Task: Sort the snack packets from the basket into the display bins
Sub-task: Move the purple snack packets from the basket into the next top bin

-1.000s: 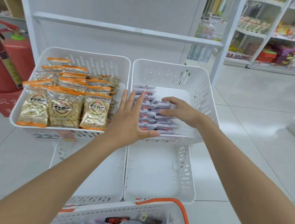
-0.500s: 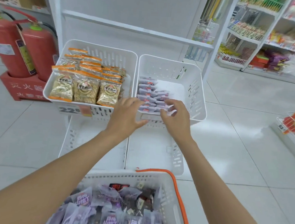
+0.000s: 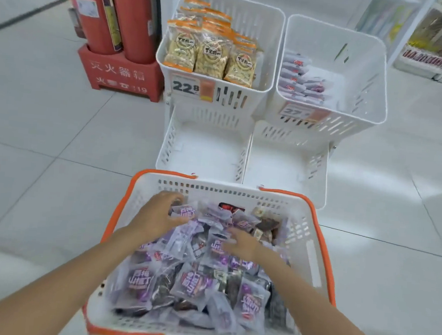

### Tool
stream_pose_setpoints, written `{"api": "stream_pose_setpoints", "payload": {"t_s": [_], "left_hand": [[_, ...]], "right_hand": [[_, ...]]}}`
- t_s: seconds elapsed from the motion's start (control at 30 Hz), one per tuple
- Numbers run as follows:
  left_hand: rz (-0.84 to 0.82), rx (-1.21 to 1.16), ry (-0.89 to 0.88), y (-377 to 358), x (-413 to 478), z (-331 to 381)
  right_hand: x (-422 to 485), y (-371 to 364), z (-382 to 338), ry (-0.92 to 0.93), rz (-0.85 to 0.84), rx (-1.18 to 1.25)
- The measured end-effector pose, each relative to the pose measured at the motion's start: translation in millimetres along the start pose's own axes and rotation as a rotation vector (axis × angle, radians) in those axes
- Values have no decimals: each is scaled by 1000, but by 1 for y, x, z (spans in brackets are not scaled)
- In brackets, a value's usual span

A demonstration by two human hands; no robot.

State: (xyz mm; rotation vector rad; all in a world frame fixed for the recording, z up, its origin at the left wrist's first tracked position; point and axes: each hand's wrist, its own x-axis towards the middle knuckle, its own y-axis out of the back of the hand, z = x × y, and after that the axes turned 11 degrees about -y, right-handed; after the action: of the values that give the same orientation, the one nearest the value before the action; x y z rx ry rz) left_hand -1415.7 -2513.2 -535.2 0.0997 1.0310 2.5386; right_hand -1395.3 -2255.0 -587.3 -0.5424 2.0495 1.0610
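White slotted plastic basket (image 3: 311,243), orange rim, on tiled floor (image 3: 45,140), heaped with glossy purple packets (image 3: 192,284). Left hand (image 3: 158,215) curled round one packet near far-left corner. Right hand (image 3: 240,244) flat, fingers straight on heap. Beyond: stacked white slotted bins (image 3: 367,73), purple packets in upper right.

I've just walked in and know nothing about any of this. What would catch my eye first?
First comes the white basket with its orange rim, nearest the camera and heaped with purple snack packets. The left hand and right hand are both in the pile. Beyond it, the upper left bin is packed with orange-topped packets, and two red fire extinguishers stand to its left.
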Motion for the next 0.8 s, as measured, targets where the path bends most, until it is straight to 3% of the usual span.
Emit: {"api": "stream_pose_setpoints", "payload": {"t_s": [0.1,0.17,0.27,0.37,0.5,0.67,0.8], "left_hand": [[-6,-40,18,-7,-15,-12],[-6,-54,21,-13,-17,-14],[-17,-75,35,-24,-16,-9],[-21,-117,47,-31,-17,-3],[-47,-110,39,-36,-20,1],[-79,-82,49,-40,-17,4],[-114,-78,55,-46,-18,8]], "right_hand": [[21,-32,14,-10,224,-412],[25,-35,16,-12,271,-519],[28,-32,22,42,290,-481],[27,-40,27,84,204,-422],[23,-42,22,145,300,-498],[13,-43,25,199,123,-332],[11,-50,32,240,152,-274]]}}
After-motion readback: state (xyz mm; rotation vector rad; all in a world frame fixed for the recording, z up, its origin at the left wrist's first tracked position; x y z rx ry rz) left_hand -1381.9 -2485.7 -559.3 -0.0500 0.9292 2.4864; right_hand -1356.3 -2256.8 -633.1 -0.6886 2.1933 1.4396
